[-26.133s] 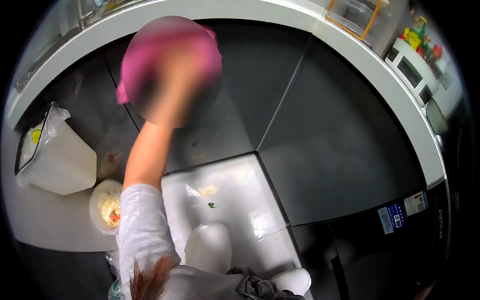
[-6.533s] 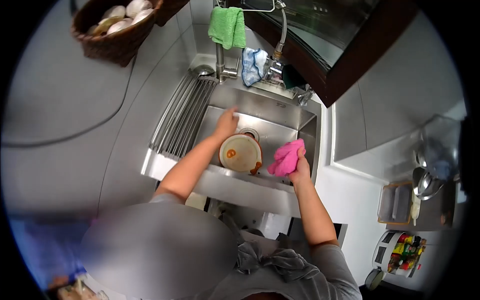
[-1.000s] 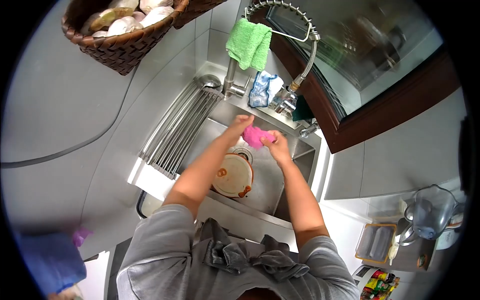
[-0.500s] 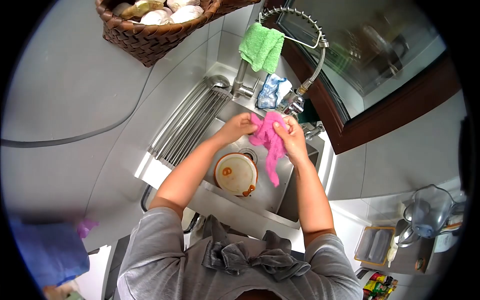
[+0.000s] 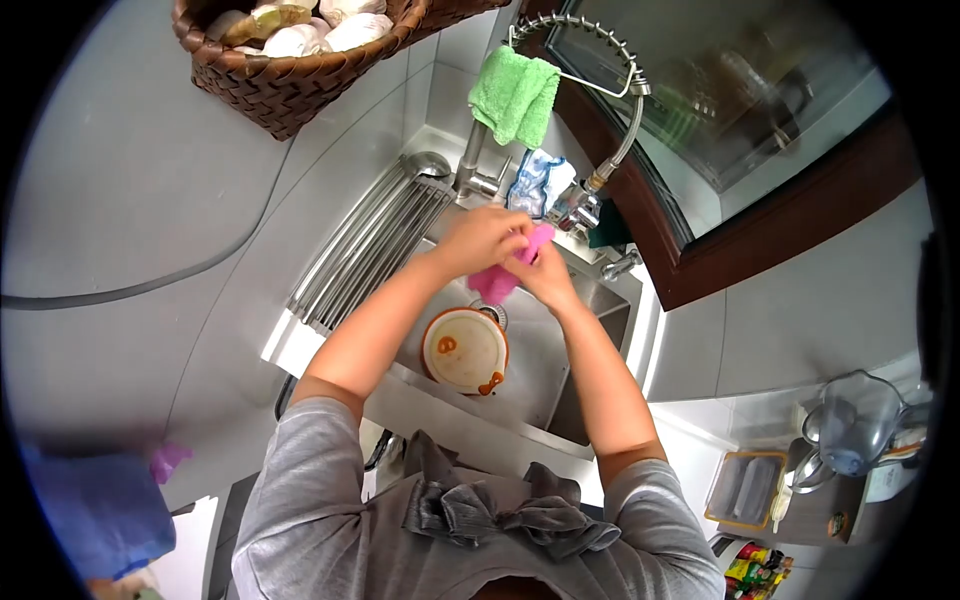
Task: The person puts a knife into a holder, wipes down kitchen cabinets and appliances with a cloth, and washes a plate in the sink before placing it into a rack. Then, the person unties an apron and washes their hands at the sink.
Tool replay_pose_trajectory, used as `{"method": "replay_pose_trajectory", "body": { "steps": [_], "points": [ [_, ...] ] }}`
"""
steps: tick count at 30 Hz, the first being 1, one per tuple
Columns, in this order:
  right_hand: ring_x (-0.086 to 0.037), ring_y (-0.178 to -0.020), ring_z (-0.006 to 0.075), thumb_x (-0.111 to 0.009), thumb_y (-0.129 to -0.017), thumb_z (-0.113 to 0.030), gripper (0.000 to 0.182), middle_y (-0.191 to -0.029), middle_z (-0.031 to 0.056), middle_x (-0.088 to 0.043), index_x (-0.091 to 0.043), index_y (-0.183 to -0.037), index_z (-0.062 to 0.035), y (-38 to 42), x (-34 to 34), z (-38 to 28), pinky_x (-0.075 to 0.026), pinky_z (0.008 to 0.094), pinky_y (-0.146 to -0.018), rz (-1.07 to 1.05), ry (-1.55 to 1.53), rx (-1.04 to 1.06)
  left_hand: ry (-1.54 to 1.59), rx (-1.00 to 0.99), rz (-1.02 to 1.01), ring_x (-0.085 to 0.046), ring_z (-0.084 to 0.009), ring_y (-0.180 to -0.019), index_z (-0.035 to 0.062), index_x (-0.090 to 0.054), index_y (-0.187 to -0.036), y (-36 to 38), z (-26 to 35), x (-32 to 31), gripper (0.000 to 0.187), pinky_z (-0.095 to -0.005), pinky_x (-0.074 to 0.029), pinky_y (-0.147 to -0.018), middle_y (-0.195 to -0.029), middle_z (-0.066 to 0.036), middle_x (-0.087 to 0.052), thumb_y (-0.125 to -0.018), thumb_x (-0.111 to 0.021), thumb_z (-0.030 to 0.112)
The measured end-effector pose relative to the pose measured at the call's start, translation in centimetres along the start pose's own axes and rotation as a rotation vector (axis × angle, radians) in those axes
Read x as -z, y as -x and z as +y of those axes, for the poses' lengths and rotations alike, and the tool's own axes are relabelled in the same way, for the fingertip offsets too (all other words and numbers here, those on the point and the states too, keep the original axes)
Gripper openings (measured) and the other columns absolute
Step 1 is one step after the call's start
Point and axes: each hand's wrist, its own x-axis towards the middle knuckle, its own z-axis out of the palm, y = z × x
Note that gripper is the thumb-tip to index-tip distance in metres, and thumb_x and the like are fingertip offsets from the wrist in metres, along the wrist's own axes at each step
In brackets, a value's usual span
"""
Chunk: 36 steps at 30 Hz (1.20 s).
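A bunched pink cloth is gripped between my two hands above the sink. My left hand closes on its upper part, fingers curled. My right hand pinches the cloth from the other side, close against the left fingers. Part of the cloth is hidden behind the hands. Below them, a round cream dish with an orange rim and brown-orange marks rests on the sink floor, partly over the drain.
A slatted metal rack with a ladle lies left of the basin. Behind stand the faucet, a green cloth and a blue-white packet. A woven basket of garlic is upper left; a brown-framed window juts in at right.
My hands have come together, and the pink cloth, spread with a hanging tail before, is now bunched between them. The view has shifted slightly.
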Motion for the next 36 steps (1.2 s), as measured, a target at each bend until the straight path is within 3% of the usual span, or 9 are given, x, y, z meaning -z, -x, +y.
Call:
{"method": "replay_pose_trajectory", "body": {
  "steps": [2,6,8,16,19,23,28,32,36],
  "points": [
    [-0.060,-0.073,0.0220,-0.060,-0.075,-0.016,0.024,-0.080,0.0104,-0.062,-0.057,-0.096,-0.0044,-1.2,0.0,-1.2,-0.045,0.0313,-0.066,0.009,-0.033,-0.114,0.073,-0.241,0.162,-0.056,-0.0200,-0.072,0.0053,-0.054,-0.085,0.0,-0.7,-1.0,0.015,-0.0302,-0.044,-0.057,-0.080,-0.009,-0.058,-0.076,-0.058,0.017],
    [-0.060,-0.072,0.0231,-0.056,-0.077,-0.015,0.018,-0.079,0.0125,-0.062,-0.059,-0.091,-0.0036,-3.9,0.0,-3.3,-0.045,0.0308,-0.066,0.126,-0.105,-0.088,0.346,0.051,0.624,-0.052,-0.0236,-0.074,0.0024,-0.048,-0.085,1.8,-1.2,-3.1,0.023,-0.0305,-0.043,-0.068,-0.084,-0.011,-0.052,-0.071,-0.063,0.012],
    [-0.054,-0.075,0.0106,-0.055,-0.081,-0.012,0.016,-0.083,0.0049,-0.060,-0.058,-0.091,-0.0004,-5.0,0.6,-4.7,-0.044,0.0248,-0.068,-0.199,-0.155,-0.151,0.322,0.072,0.541,-0.051,-0.0232,-0.073,0.0025,-0.046,-0.088,2.6,-2.5,-4.2,0.026,-0.0310,-0.043,-0.066,-0.086,-0.011,-0.050,-0.070,-0.064,0.008],
    [-0.045,-0.110,0.0268,-0.055,-0.077,-0.026,0.028,-0.105,0.0115,-0.057,-0.061,-0.100,-0.0112,-12.1,3.9,-3.5,-0.032,0.0445,-0.094,-0.020,1.168,0.330,0.328,0.235,0.666,-0.051,-0.0152,-0.069,0.0018,-0.054,-0.089,-0.5,-6.0,-5.2,0.015,-0.0260,-0.042,-0.064,-0.080,-0.008,-0.051,-0.075,-0.059,0.006],
    [-0.036,-0.118,0.0281,-0.047,-0.080,-0.021,0.027,-0.110,0.0115,-0.054,-0.061,-0.102,-0.0124,-13.5,5.2,-4.3,-0.016,0.0517,-0.100,-0.486,1.394,-0.072,0.269,0.193,0.623,-0.051,-0.0161,-0.072,0.0019,-0.055,-0.089,-2.7,-5.9,-5.1,0.015,-0.0276,-0.042,-0.065,-0.082,-0.009,-0.052,-0.075,-0.059,0.007],
    [-0.035,-0.119,0.0284,-0.041,-0.082,-0.020,0.029,-0.114,0.0126,-0.052,-0.061,-0.102,-0.0122,-10.6,6.1,-6.0,-0.005,0.0546,-0.100,-0.455,1.544,-0.076,0.159,-0.016,0.708,-0.053,-0.0236,-0.077,0.0020,-0.055,-0.089,-6.9,-6.0,-5.5,0.015,-0.0311,-0.043,-0.068,-0.087,-0.012,-0.052,-0.075,-0.058,0.007],
    [-0.035,-0.117,0.0278,-0.046,-0.080,-0.023,0.026,-0.113,0.0114,-0.051,-0.062,-0.098,-0.0131,-8.9,6.6,-4.3,-0.006,0.0524,-0.101,-0.280,1.500,0.122,0.130,-0.330,0.584,-0.048,-0.0332,-0.099,0.0053,-0.052,-0.104,-13.6,-4.3,-5.4,0.026,-0.0351,-0.039,-0.084,-0.105,-0.017,-0.049,-0.079,-0.049,0.002],
    [-0.050,-0.100,0.0256,-0.061,-0.073,-0.021,0.021,-0.103,0.0105,-0.055,-0.061,-0.090,-0.0087,-5.8,6.4,-5.6,-0.035,0.0431,-0.089,0.208,0.952,0.484,-0.375,-0.222,-0.183,-0.052,-0.0316,-0.095,0.0057,-0.052,-0.103,-18.2,-8.1,-6.9,0.031,-0.0390,-0.043,-0.078,-0.100,-0.016,-0.056,-0.073,-0.049,0.008],
    [-0.054,-0.067,0.0259,-0.062,-0.068,-0.005,0.009,-0.079,0.0092,-0.057,-0.057,-0.075,-0.0050,2.5,4.2,-2.4,-0.043,0.0347,-0.063,0.358,0.478,0.501,-0.646,-0.217,-0.126,-0.053,-0.0274,-0.095,0.0094,-0.055,-0.100,-16.7,-5.2,-5.2,0.027,-0.0384,-0.044,-0.075,-0.103,-0.013,-0.055,-0.073,-0.053,0.016]
  ]
}}
